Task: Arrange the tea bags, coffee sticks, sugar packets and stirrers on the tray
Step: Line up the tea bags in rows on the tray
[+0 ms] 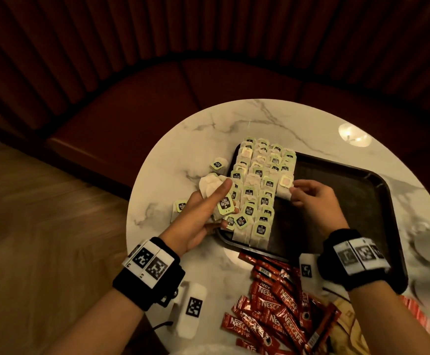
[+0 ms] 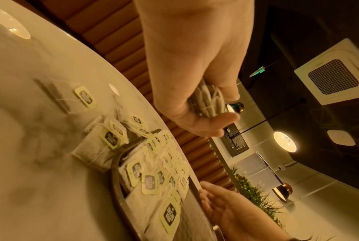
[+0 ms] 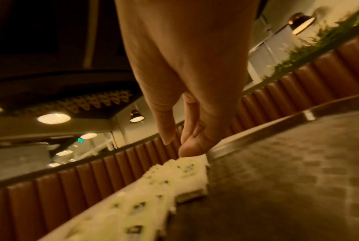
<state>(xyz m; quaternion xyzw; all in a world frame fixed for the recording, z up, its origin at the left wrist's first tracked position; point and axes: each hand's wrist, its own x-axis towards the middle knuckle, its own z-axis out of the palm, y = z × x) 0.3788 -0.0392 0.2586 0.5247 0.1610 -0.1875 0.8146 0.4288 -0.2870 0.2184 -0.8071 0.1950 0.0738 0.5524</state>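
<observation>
The dark tray [image 1: 357,190] sits on the marble table [image 1: 272,119], and everything here is placed from it. Rows of tea bags [image 1: 257,185] fill the tray's left end, overlapping like shingles, their long lines running from the tray's near rim to its far rim. The right hand [image 1: 316,198] hovers over the tray's bare middle, fingertips pinching the tea bag being laid [image 1: 285,185] at the right edge of those rows, seemingly starting a further column. From the wrist view the contact is blurred, so whether the bag already lies flat is hard to say. The left hand [image 1: 203,213] hangs over the tray's left rim, curled round a spare bunch of bags [image 1: 212,187]. That supply lies left of the open column, across the finished rows, so the right hand is nearer the gap. Coffee sticks [image 1: 272,306] lie heaped off the tray's near rim, untouched.
</observation>
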